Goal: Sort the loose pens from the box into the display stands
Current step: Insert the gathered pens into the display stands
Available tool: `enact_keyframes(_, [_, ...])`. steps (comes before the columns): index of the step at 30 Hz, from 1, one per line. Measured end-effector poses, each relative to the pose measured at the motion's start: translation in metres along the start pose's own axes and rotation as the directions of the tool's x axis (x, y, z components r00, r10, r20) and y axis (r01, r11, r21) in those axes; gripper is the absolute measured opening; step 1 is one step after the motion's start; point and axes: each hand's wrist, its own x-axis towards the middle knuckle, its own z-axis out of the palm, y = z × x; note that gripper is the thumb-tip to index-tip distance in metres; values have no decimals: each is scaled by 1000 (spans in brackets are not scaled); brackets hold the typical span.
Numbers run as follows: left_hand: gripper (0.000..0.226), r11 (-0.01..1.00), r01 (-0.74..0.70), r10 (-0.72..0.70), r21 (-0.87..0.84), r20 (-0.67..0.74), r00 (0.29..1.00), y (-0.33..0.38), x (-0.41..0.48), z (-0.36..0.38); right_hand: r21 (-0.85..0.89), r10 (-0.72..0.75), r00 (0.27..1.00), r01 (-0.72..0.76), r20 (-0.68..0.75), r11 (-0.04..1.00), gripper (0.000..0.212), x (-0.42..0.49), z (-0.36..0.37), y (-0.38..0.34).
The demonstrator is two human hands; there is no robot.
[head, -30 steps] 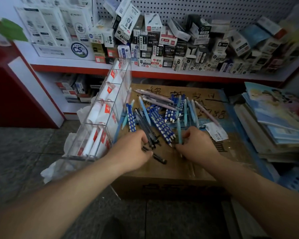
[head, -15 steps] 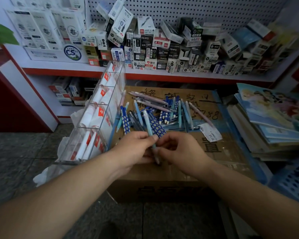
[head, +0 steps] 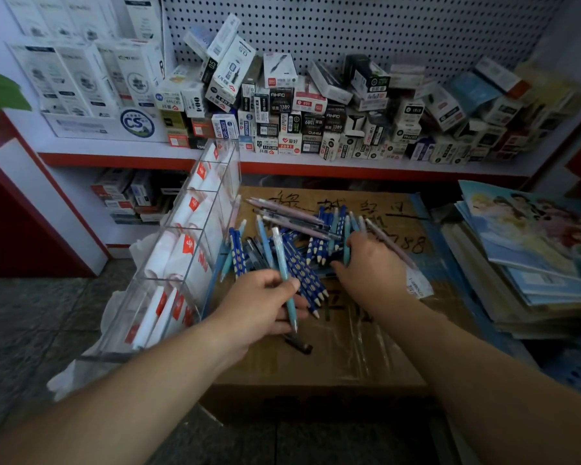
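A heap of loose pens [head: 302,243], blue dotted, light blue and pink, lies on top of a closed cardboard box [head: 342,357]. My left hand [head: 259,303] grips a light blue pen [head: 284,273] by its lower half, tip towards me. My right hand [head: 369,266] reaches into the right side of the heap, its fingers curled round a light blue pen [head: 346,245] there. A clear acrylic display stand [head: 195,250] with several compartments leans at the box's left edge and holds white and red packs. A black pen [head: 299,345] lies alone below my left hand.
A shelf behind carries many small pen boxes [head: 299,112] under a pegboard. A stack of notebooks [head: 530,256] sits right of the box. A white plastic bag [head: 81,370] lies under the stand. A white label [head: 418,285] lies by my right wrist.
Both hands met at the front of the heap over one light blue pen. My left hand now holds it alone, and my right hand has moved up and right into the heap.
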Motion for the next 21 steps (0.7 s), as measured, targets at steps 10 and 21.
enact_keyframes(10, [9, 1000, -8, 8, 2, 33, 999, 7, 4, 5, 515, 215, 968, -252, 131, 819, 23, -15, -22, 14])
enact_keyframes(21, [18, 966, 88, -67, -244, 92, 993, 12, 0, 18, 769, -211, 933, -99, 293, 631, 7, -77, -44, 0])
